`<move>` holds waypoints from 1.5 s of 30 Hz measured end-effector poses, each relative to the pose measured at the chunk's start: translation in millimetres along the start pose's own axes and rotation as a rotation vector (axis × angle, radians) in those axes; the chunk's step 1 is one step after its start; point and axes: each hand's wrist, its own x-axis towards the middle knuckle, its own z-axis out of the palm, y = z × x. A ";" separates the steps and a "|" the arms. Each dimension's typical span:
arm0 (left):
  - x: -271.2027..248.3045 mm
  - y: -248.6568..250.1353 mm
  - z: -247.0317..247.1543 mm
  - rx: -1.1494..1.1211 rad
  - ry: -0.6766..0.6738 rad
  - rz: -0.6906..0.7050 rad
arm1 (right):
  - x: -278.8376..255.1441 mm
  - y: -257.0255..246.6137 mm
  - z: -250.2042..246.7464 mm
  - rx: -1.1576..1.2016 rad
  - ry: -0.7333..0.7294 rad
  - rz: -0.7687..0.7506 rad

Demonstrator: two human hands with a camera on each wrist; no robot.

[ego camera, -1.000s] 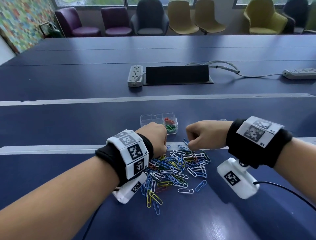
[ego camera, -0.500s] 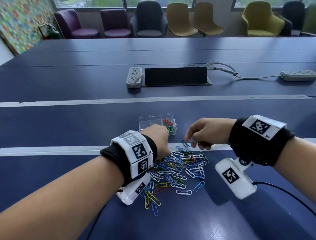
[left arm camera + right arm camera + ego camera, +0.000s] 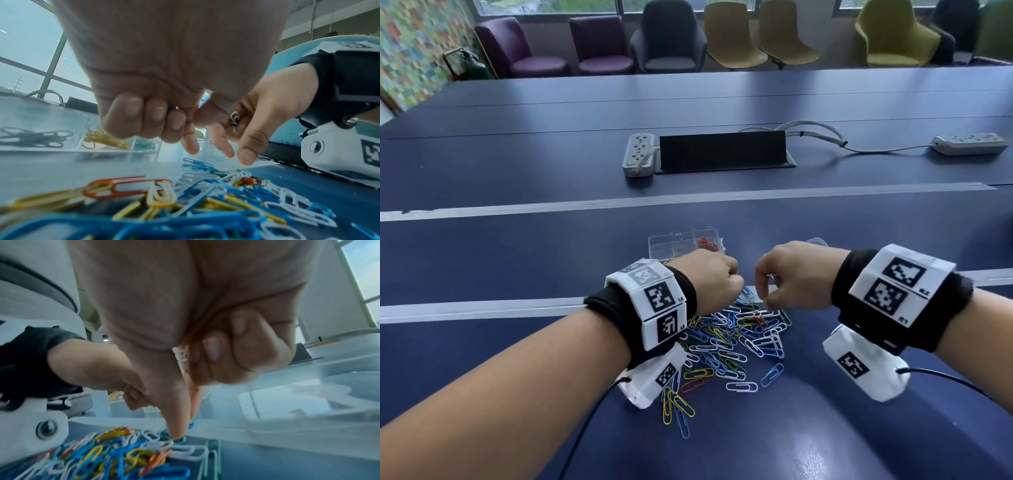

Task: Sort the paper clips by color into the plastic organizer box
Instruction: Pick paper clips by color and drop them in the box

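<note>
A heap of mixed paper clips, blue, white, yellow, red and green, lies on the blue table between my hands. The clear organizer box stands just behind it and holds red clips; the left wrist view shows black, yellow and green clips in separate compartments. My left hand is a fist over the heap's far left, with a bit of blue clip between its fingers. My right hand keeps white clips in its curled fingers, while its thumb reaches down onto the heap's far edge.
The box's clear lid lies open to the right of the box, behind my right hand. Two power strips and a black cable hatch sit farther back. Chairs line the far side of the table.
My right hand, raised off the heap with a clip pinched half a second ago, has come back down onto the heap's far edge. My left hand has stayed a fist in nearly the same place.
</note>
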 end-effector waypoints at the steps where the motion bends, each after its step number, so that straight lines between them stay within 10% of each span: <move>1: -0.1 0.0 0.3 0.009 0.013 0.021 | 0.0 0.7 2.0 -0.022 -0.006 -0.009; 16: 4.9 3.8 -1.3 0.110 0.013 0.104 | -4.9 5.3 11.6 -0.006 0.081 -0.082; 21: -0.8 1.7 -10.4 -0.687 -0.150 -0.080 | -3.8 5.6 13.8 -0.032 0.091 -0.101; 29: -13.5 -12.6 -11.5 -1.187 -0.266 -0.084 | 1.9 7.0 11.0 -0.014 -0.074 -0.028; 38: -16.7 -24.0 -20.5 -1.129 -0.227 -0.220 | 8.9 20.9 3.2 1.223 -0.265 0.017; 45: -26.1 -50.8 -40.1 -1.064 -0.116 -0.263 | 21.8 9.7 -2.3 1.499 -0.240 -0.034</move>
